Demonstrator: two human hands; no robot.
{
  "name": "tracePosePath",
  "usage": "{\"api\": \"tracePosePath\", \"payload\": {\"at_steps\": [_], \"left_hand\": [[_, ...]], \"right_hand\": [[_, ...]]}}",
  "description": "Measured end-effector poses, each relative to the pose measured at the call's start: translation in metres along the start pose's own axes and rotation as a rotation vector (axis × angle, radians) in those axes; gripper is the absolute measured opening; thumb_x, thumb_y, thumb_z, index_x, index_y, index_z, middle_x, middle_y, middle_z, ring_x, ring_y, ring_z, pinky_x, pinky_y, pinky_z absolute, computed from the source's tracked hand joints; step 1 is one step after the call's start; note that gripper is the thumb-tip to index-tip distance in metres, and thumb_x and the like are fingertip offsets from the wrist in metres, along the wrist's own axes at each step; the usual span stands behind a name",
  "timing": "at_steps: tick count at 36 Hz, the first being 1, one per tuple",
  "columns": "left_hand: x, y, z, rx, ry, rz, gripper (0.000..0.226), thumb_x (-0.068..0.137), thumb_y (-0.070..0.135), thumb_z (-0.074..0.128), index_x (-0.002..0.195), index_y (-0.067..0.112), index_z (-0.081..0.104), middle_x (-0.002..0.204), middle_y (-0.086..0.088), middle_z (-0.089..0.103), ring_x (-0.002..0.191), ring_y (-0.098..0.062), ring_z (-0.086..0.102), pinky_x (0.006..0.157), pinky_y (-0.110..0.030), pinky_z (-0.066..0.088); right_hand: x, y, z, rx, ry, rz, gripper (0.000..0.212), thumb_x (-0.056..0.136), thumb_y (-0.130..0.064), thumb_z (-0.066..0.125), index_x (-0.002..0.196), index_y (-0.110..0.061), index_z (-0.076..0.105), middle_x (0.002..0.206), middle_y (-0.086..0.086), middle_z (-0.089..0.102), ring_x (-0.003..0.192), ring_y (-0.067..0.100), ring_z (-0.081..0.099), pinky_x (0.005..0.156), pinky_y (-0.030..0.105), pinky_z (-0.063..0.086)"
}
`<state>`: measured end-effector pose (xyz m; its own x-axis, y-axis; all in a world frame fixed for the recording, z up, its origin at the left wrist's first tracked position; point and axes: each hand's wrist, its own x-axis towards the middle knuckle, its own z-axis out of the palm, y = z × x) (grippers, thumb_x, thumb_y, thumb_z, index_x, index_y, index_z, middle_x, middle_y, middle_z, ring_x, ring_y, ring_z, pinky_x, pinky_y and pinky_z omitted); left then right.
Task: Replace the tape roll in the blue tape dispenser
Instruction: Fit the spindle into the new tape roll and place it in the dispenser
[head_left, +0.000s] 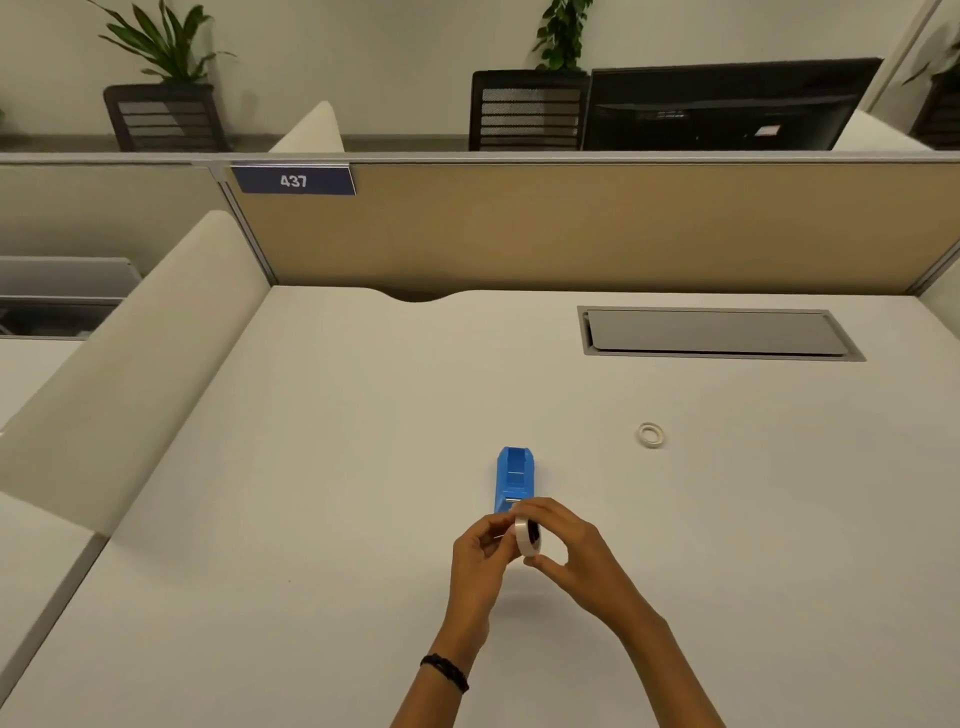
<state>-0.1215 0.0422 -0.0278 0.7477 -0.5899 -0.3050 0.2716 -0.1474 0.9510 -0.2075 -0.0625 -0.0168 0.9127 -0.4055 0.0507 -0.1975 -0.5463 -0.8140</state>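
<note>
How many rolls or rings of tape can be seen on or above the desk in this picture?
2. One white tape roll is held between the left hand and the right hand, just in front of the blue tape dispenser. One thin, nearly empty ring lies on the desk, to the right.

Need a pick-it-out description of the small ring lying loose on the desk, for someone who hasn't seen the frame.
Start at the grey hatch cover set into the white desk, far right. Come toward the person from its left end: the empty tape core lies flat, alone, right of the blue tape dispenser. It is a thin pale ring with no tape on it, unlike the thick white tape roll held in both hands.
</note>
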Motion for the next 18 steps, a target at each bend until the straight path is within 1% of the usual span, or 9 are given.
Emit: {"api": "tracePosePath", "payload": {"at_steps": [3,5,7,9,11,13,15,18], "left_hand": [[0.003,0.001,0.0,-0.021,-0.007,-0.011,0.015,0.087,0.016,0.062,0.099,0.022,0.067,0.097,-0.002,0.072,0.084,-0.011,0.07,0.068,-0.013,0.055],[0.004,0.002,0.001,-0.028,-0.015,-0.015,0.013,0.087,0.016,0.062,0.095,0.026,0.067,0.093,0.002,0.073,0.084,-0.008,0.07,0.066,-0.011,0.053],[0.005,0.002,0.001,-0.022,-0.015,-0.02,0.014,0.086,0.017,0.064,0.092,0.029,0.068,0.092,0.004,0.073,0.085,-0.009,0.07,0.067,-0.012,0.054],[0.008,0.002,0.0,-0.014,-0.016,-0.015,0.015,0.084,0.017,0.065,0.091,0.03,0.069,0.094,0.006,0.073,0.09,-0.011,0.068,0.073,-0.016,0.053],[0.009,0.002,0.001,-0.009,-0.014,-0.004,0.015,0.082,0.019,0.068,0.093,0.029,0.07,0.095,0.006,0.073,0.093,-0.011,0.067,0.078,-0.017,0.052],[0.01,0.003,0.001,-0.006,-0.012,0.012,0.015,0.081,0.021,0.069,0.093,0.03,0.07,0.094,0.009,0.073,0.092,-0.007,0.067,0.073,-0.012,0.052],[0.011,0.002,0.001,-0.007,-0.012,0.023,0.015,0.08,0.02,0.07,0.093,0.029,0.071,0.092,0.011,0.074,0.092,-0.004,0.067,0.07,-0.007,0.051],[0.013,-0.001,0.0,0.002,-0.004,0.038,0.016,0.08,0.018,0.07,0.094,0.027,0.07,0.09,0.012,0.074,0.092,-0.004,0.067,0.07,-0.006,0.051]], "right_hand": [[0.002,0.003,-0.001,0.058,-0.011,0.017,0.054,0.083,-0.025,0.067,0.121,-0.052,0.041,0.123,-0.038,0.045,0.119,-0.009,0.046,0.097,0.0,0.033],[0.003,0.004,-0.004,0.103,-0.01,0.038,0.052,0.081,-0.035,0.068,0.124,-0.047,0.043,0.124,-0.035,0.047,0.12,-0.006,0.046,0.097,0.0,0.034],[0.003,0.006,-0.007,0.13,0.008,0.062,0.053,0.079,-0.045,0.068,0.126,-0.042,0.044,0.126,-0.032,0.048,0.12,-0.007,0.046,0.097,0.0,0.034],[0.006,0.005,-0.009,0.155,0.044,0.098,0.049,0.078,-0.051,0.063,0.123,-0.044,0.046,0.124,-0.029,0.05,0.118,-0.008,0.048,0.094,0.0,0.037],[0.01,0.004,-0.01,0.189,0.082,0.157,0.04,0.078,-0.049,0.06,0.115,-0.048,0.048,0.119,-0.026,0.054,0.111,-0.006,0.053,0.089,0.002,0.042],[0.013,0.006,-0.01,0.214,0.094,0.212,0.031,0.082,-0.041,0.063,0.109,-0.048,0.05,0.112,-0.021,0.059,0.103,-0.001,0.06,0.084,0.006,0.049],[0.016,0.009,-0.01,0.227,0.08,0.249,0.028,0.084,-0.031,0.065,0.104,-0.046,0.053,0.105,-0.02,0.061,0.098,0.002,0.063,0.081,0.009,0.053],[0.019,0.01,-0.009,0.259,0.057,0.282,0.028,0.083,-0.027,0.068,0.1,-0.045,0.055,0.101,-0.022,0.061,0.093,-0.002,0.063,0.074,0.003,0.05]]}}
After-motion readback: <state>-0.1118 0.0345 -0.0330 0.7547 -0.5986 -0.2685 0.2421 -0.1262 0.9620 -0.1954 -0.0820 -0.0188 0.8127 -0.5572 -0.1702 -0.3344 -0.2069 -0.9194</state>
